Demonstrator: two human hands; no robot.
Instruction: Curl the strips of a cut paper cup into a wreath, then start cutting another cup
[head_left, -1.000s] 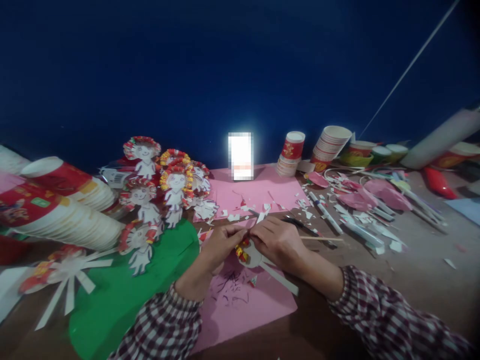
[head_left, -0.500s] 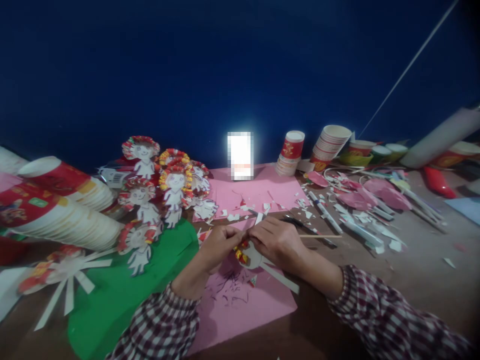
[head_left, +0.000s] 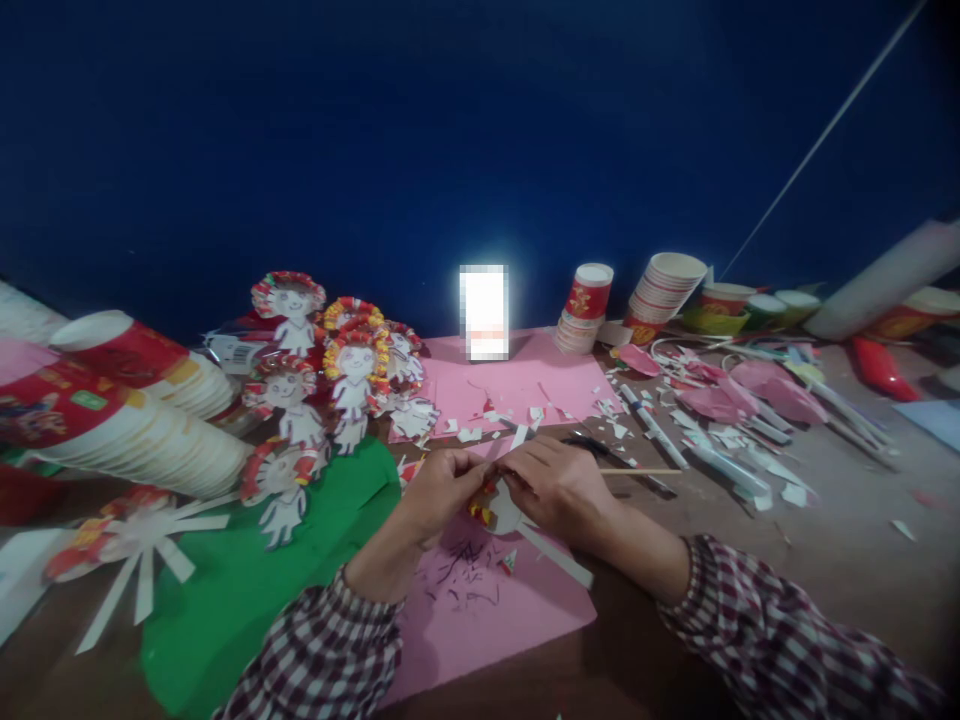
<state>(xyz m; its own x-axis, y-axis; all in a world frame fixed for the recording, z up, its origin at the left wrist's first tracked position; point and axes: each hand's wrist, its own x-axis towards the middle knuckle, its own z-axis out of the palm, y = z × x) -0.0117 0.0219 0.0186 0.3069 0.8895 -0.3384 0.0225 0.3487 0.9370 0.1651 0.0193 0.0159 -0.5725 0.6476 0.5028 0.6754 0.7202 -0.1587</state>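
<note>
Both hands meet over the pink sheet (head_left: 517, 620), around a cut paper cup (head_left: 508, 518) with a round pale base, white strips and red-yellow curls. My left hand (head_left: 442, 490) pinches at the cup's upper left edge with thumb and index finger. Curled over its upper right side is my right hand (head_left: 551, 485), fingertips meeting the left ones. What exactly lies between the fingertips is hidden. One white strip (head_left: 559, 555) sticks out below my right hand. A thin wooden stick (head_left: 641, 471) shows to the right of that hand.
Paper dolls with curled rims (head_left: 352, 370) stand at the left, behind a green sheet (head_left: 225, 600). Stacked paper cups (head_left: 150, 430) lie far left; another cup stack (head_left: 664, 295) stands at the back right. A glowing phone (head_left: 484, 312) stands behind. Scraps and pens (head_left: 652, 425) litter the right.
The view has shifted slightly, so most things sit a little further right. My hands keep their hold on the cut paper cup; the fingers have moved only slightly.
</note>
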